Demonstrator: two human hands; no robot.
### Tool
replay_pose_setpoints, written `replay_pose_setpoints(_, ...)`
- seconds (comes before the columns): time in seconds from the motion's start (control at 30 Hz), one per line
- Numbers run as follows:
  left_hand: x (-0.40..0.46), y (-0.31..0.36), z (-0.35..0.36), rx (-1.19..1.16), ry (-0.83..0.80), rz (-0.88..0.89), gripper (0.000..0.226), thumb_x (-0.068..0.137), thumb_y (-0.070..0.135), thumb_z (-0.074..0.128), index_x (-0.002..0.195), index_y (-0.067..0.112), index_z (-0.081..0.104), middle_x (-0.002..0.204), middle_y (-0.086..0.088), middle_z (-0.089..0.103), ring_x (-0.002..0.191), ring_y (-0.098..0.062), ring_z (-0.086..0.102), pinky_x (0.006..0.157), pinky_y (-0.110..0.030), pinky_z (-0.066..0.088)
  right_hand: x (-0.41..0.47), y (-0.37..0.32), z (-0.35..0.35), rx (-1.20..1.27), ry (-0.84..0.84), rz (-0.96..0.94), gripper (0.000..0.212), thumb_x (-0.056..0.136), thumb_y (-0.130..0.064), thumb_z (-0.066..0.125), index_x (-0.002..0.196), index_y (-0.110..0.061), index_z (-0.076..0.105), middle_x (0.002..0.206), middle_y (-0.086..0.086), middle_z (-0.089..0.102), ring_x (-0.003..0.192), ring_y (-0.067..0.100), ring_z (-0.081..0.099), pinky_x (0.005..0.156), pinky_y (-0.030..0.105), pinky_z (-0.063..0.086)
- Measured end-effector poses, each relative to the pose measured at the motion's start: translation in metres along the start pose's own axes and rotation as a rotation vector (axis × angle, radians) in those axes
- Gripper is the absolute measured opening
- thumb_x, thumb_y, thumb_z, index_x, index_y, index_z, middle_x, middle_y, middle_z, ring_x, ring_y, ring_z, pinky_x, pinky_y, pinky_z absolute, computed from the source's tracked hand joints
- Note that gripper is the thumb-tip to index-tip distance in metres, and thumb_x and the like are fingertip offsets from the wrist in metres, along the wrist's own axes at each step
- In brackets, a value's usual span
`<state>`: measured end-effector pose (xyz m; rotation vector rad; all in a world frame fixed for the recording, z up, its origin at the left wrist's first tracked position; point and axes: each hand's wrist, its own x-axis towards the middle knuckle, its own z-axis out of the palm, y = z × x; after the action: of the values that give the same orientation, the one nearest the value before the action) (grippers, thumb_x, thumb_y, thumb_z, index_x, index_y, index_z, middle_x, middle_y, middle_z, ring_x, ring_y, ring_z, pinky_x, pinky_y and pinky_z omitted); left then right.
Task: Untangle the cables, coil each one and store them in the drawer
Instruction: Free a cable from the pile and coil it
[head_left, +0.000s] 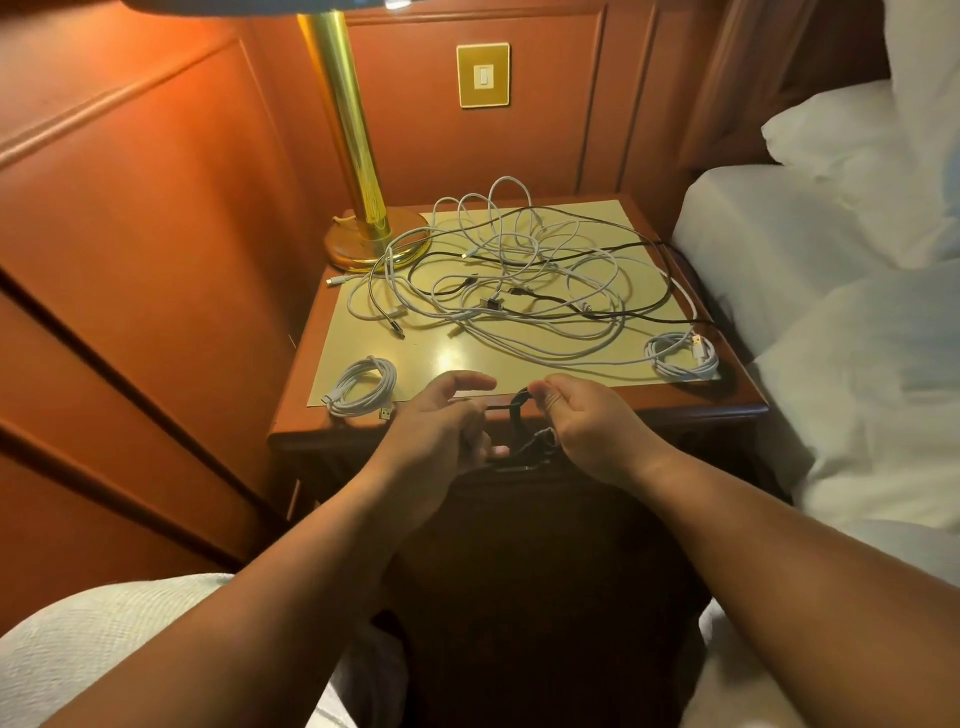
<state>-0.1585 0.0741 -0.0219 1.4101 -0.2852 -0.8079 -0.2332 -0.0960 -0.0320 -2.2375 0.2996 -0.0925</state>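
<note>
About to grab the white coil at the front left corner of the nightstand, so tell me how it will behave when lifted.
The white coil will probably sag, as it looks thin and soft. Nothing visibly ties it, so its loops may spring loose unless the grip spans the whole bundle. Its free plug lies outside the loops and would likely dangle. It looks light.

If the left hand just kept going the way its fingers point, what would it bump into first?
Probably the right hand. The left hand points rightward along the nightstand's front edge, toward the black cable between them; depth is hard to judge.
</note>
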Motion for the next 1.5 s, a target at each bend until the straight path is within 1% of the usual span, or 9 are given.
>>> replay_pose_setpoints(0.2,0.006,-0.004,-0.005,0.172,-0.011,-0.102,0.019,0.101,0.007,0.049,0.111,0.013,0.064,0.067,0.0,0.043,0.052,-0.011,0.032,0.044,-0.023,0.023,0.002,0.003,-0.008,0.05,0.042,0.045,0.039,0.107,-0.037,0.034,0.096,-0.012,0.063,0.07,-0.008,0.053,0.065,0.008,0.048,0.063,0.026,0.035)
replay_pose_setpoints(0.37,0.001,-0.014,0.001,0.184,0.041,0.031,0.007,0.098,0.013,0.06,0.102,0.01,0.065,0.085,-0.005,0.061,0.075,-0.015,0.059,0.066,-0.024,0.05,0.002,-0.004,-0.01,1.059,-0.053,0.284,0.043,0.106,-0.042,0.032,0.074,-0.015,0.043,0.057,-0.003,0.037,0.054,0.013,0.038,0.068,0.034,0.036)
replay_pose_setpoints(0.53,-0.003,-0.028,0.01,0.148,0.128,0.072,0.017,0.089,0.024,0.073,0.101,0.013,0.076,0.1,-0.004,0.075,0.106,-0.023,0.068,0.095,-0.041,0.052,-0.008,-0.01,0.011,1.423,-0.071,0.327,0.045,0.105,-0.045,0.028,0.075,-0.015,0.041,0.06,-0.001,0.029,0.054,0.014,0.037,0.071,0.032,0.032)
replay_pose_setpoints(0.63,-0.005,-0.027,0.011,-0.068,0.148,-0.013,0.025,0.076,0.025,0.078,0.097,0.011,0.08,0.102,-0.012,0.076,0.108,-0.028,0.068,0.1,-0.043,0.05,-0.012,-0.015,0.024,1.386,-0.056,0.319,0.044,0.106,-0.043,0.026,0.077,-0.014,0.042,0.061,0.001,0.036,0.059,0.015,0.044,0.074,0.035,0.036)
replay_pose_setpoints(0.73,-0.005,-0.024,0.015,-0.241,0.171,-0.054,0.026,0.097,0.024,0.058,0.096,0.007,0.077,0.099,-0.01,0.076,0.102,-0.022,0.07,0.097,-0.037,0.05,-0.011,-0.016,0.03,1.326,-0.029,0.302,0.043,0.106,-0.042,0.028,0.079,-0.011,0.043,0.065,0.004,0.044,0.067,0.019,0.046,0.082,0.041,0.038)
replay_pose_setpoints(1.0,-0.003,-0.029,0.011,-0.159,0.219,-0.035,0.016,0.091,0.022,0.067,0.097,0.012,0.077,0.096,-0.009,0.074,0.107,-0.027,0.069,0.097,-0.043,0.053,-0.007,-0.012,0.034,0.738,0.032,0.248,0.045,0.105,-0.044,0.028,0.104,-0.011,0.058,0.103,0.004,0.065,0.103,0.021,0.06,0.089,0.042,0.051)
replay_pose_setpoints(1.23,-0.002,-0.021,0.011,-0.363,0.122,-0.216,0.017,0.096,0.025,0.061,0.09,0.012,0.072,0.11,-0.012,0.074,0.11,-0.023,0.067,0.093,-0.038,0.041,-0.005,-0.006,0.03,0.425,0.063,0.154,0.036,0.107,-0.038,0.028,0.095,-0.02,0.057,0.099,-0.001,0.058,0.086,0.012,0.055,0.065,0.019,0.044)
replay_pose_setpoints(1.37,-0.004,-0.015,0.008,-0.462,0.033,-0.185,0.006,0.089,0.014,0.065,0.09,0.008,0.064,0.09,-0.01,0.072,0.094,-0.023,0.07,0.092,-0.037,0.048,-0.003,-0.003,0.029,0.43,0.022,0.155,0.047,0.107,-0.041,0.028,0.105,-0.004,0.059,0.103,0.01,0.063,0.097,0.023,0.061,0.076,0.029,0.055)
replay_pose_setpoints(1.5,-0.004,-0.012,0.008,-0.163,0.005,-0.002,0.028,0.09,-0.004,0.062,0.118,0.001,0.064,0.11,-0.017,0.072,0.105,-0.03,0.071,0.098,-0.04,0.053,-0.004,-0.004,0.024,0.351,0.041,0.096,0.04,0.107,-0.039,0.028,0.096,-0.012,0.057,0.099,0.013,0.063,0.091,0.024,0.062,0.079,0.035,0.053)
